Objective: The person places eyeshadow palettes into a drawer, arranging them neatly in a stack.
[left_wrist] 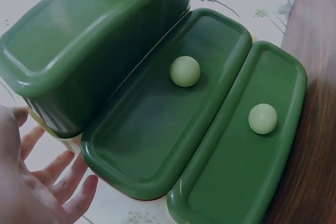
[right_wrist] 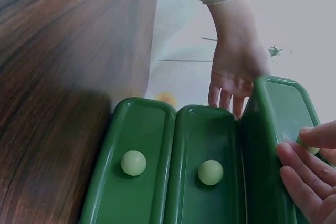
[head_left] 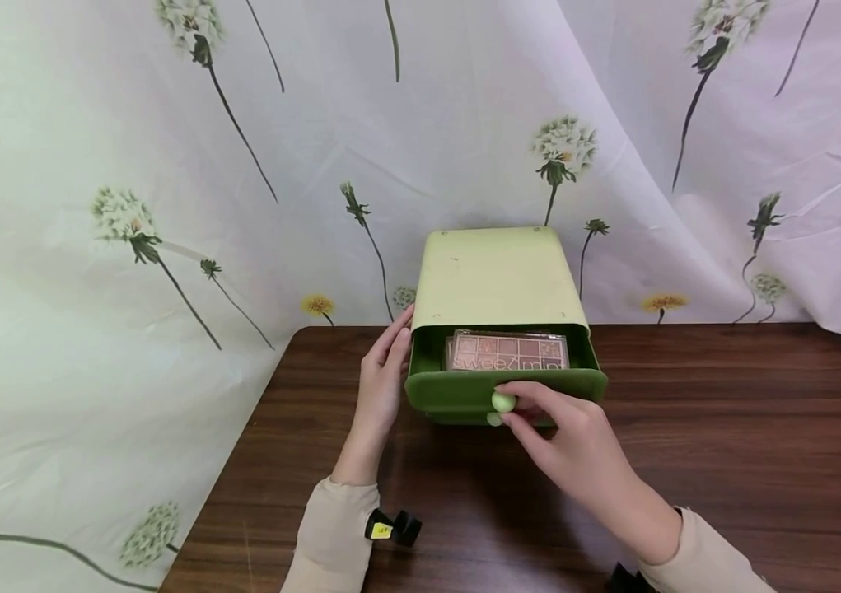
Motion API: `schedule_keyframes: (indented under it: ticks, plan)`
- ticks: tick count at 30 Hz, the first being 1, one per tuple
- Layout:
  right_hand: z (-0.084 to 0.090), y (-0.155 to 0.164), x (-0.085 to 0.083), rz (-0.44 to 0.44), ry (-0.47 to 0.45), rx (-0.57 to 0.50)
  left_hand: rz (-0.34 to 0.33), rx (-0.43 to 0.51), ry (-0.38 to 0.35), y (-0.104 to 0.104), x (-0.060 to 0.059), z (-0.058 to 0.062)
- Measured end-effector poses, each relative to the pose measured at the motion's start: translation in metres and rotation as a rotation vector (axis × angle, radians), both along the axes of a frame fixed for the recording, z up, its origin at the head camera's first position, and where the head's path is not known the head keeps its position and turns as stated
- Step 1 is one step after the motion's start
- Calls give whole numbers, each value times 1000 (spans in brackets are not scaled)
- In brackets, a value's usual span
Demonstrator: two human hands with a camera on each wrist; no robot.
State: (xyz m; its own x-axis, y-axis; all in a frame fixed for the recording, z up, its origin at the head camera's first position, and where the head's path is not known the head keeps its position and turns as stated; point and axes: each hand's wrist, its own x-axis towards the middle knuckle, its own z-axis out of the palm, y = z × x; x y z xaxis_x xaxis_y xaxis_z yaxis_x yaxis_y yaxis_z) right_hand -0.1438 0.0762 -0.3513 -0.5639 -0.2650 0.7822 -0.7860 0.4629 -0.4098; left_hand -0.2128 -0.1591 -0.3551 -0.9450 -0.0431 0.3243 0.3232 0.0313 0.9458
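Observation:
A small drawer cabinet (head_left: pixel 497 280) with a pale yellow-green top has its green top drawer (head_left: pixel 450 389) pulled partway out. My right hand (head_left: pixel 586 445) pinches that drawer's round light-green knob (head_left: pixel 503 403) between thumb and fingers. Inside the drawer lies an eyeshadow palette (head_left: pixel 509 349) in a clear case, with pinkish pans. My left hand (head_left: pixel 383 379) is at the cabinet's left side, its fingers extended along the wall. In the left wrist view, the middle drawer (left_wrist: pixel 142 135) and bottom drawer (left_wrist: pixel 231 171) sit closed below, each with a round knob.
The cabinet stands near the back edge of a dark wooden table (head_left: pixel 724 453). Behind it hangs a white cloth (head_left: pixel 450 148) printed with dandelions. A black wrist strap with a small camera (head_left: pixel 394 529) is on the left sleeve.

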Motion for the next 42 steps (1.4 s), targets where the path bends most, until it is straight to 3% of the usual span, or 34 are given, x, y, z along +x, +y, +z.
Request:
schedule_keyframes:
  ticks: [42]
  plan:
    - [0,-5,-46,-60,-114,-16,4,26,-66,-2,-2,2]
